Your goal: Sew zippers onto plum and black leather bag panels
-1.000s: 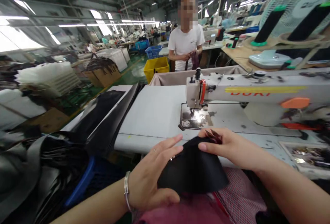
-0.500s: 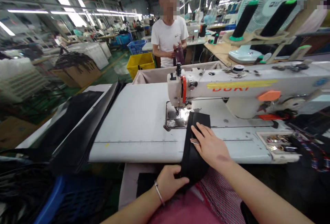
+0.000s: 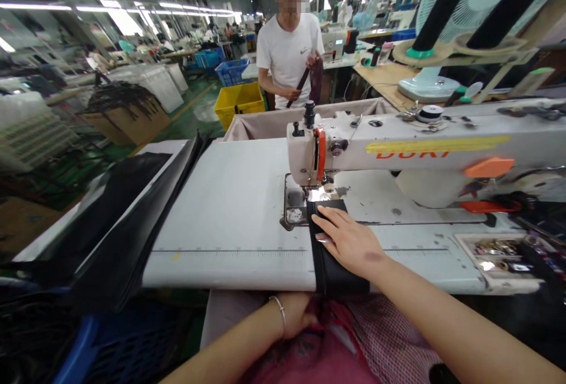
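A black leather-like piece (image 3: 333, 278) lies on the sewing machine bed, its far end close to the presser foot (image 3: 311, 193), and it hangs over the table's front edge. My right hand (image 3: 349, 242) rests flat on top of it, fingers stretched toward the needle area. A small silvery metal bit shows beside those fingers; its kind is unclear. Below the front edge is my left hand (image 3: 296, 313), a bracelet on its wrist. Its fingers are largely hidden under the table edge near the piece's lower end. The sewing machine (image 3: 411, 142) stands just beyond.
Black sheets (image 3: 145, 219) lie stacked at the table's left. A tray of small metal parts (image 3: 497, 254) sits at right. Thread cones (image 3: 442, 15) and a fan stand behind. Across the table a person (image 3: 289, 56) holds a dark strip, near a yellow crate (image 3: 239, 101).
The black piece has straightened and shifted left toward the presser foot, with my right hand on it. My left hand has dropped below the table edge. The person opposite has drawn out a dark strip.
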A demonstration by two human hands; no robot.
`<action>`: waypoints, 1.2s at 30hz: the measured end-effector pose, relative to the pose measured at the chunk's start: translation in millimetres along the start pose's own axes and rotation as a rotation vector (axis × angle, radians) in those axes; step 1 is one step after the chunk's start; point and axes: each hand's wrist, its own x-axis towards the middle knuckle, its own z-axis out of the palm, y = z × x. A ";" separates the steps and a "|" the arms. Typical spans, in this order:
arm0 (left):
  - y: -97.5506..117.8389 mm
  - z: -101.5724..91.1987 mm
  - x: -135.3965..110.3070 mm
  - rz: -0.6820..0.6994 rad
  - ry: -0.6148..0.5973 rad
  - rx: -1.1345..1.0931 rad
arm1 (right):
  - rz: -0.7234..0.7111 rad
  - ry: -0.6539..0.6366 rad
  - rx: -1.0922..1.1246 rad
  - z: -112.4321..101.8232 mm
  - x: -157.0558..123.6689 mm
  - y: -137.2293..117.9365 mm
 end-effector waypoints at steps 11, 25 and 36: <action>12.4 -82.6 9.1 0.139 0.599 0.399 | -0.024 -0.030 0.032 3.7 17.8 11.2; 6.2 -78.1 20.4 0.046 0.531 0.559 | -0.013 -0.019 0.009 6.6 18.5 14.8; 5.2 -78.6 21.4 0.078 0.559 0.496 | -0.009 -0.039 -0.016 7.1 21.1 16.6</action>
